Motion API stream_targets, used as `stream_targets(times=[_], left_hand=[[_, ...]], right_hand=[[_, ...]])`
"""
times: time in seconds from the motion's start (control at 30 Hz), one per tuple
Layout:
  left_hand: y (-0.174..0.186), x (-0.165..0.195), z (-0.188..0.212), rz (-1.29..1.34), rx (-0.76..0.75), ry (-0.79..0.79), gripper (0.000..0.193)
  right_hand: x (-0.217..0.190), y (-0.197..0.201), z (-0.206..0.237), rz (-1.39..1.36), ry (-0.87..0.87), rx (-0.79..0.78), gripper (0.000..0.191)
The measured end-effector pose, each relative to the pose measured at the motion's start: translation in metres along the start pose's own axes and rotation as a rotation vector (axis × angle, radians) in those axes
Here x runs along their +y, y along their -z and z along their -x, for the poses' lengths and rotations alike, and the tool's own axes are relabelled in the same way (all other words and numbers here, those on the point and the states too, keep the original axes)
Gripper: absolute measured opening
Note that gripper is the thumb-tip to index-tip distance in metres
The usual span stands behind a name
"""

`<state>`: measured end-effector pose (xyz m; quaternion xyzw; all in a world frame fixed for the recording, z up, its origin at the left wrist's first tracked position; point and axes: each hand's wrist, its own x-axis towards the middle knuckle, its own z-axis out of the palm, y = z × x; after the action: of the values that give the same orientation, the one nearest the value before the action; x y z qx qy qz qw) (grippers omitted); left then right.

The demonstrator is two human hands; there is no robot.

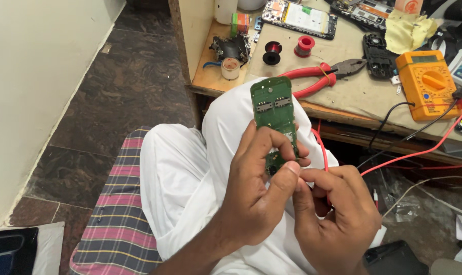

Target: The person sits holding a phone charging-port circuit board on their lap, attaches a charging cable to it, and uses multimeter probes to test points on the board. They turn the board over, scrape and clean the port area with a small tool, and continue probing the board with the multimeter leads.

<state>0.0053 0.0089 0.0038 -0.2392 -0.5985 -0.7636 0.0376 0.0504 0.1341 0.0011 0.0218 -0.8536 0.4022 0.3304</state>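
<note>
Two hands over a lap; left hand (256,193) fingers gripping green circuit board (272,114), right hand (335,216) fingers pinching red probe lead (323,153)

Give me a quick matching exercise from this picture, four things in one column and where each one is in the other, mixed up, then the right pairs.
Things:
1. green circuit board
2. red-handled pliers
3. orange multimeter
4. yellow cloth

Places:
A. at the bench's right end, leads plugged in
B. held in the left hand, over the lap
C. crumpled at the back of the bench
D. lying on the bench near its front edge

Pairs: 1-B, 2-D, 3-A, 4-C
</note>
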Motion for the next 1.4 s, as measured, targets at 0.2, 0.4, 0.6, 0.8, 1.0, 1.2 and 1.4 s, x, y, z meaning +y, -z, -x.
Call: stream_targets(times=[0.2,0.4,0.6,0.8,1.0,1.2,1.4], left_hand=[[-0.002,-0.008,0.002,0.143,0.049,0.001,0.003],[-0.006,-0.02,0.006,0.335,0.117,0.015,0.006],[-0.013,-0.027,0.014,0.364,0.119,0.012,0.009],[-0.017,-0.031,0.018,0.346,0.132,-0.029,0.014],[-0.016,-0.029,0.018,0.329,0.138,-0.052,0.02],[-0.013,-0.02,0.021,0.31,0.054,-0.028,0.053],[-0.015,-0.018,0.019,0.331,0.051,-0.038,0.062]], right_hand=[[0.007,0.006,-0.002,-0.098,-0.074,0.008,0.014],[0.027,0.027,-0.02,-0.833,-0.3,0.12,0.015],[0.022,0.024,-0.013,-0.678,-0.217,-0.05,0.017],[0.02,0.007,0.005,-0.307,0.003,-0.095,0.029],[0.013,0.004,0.003,-0.091,0.021,-0.069,0.021],[0.008,0.004,0.004,-0.031,0.028,-0.038,0.018],[0.009,0.001,0.008,-0.057,0.032,-0.056,0.016]])
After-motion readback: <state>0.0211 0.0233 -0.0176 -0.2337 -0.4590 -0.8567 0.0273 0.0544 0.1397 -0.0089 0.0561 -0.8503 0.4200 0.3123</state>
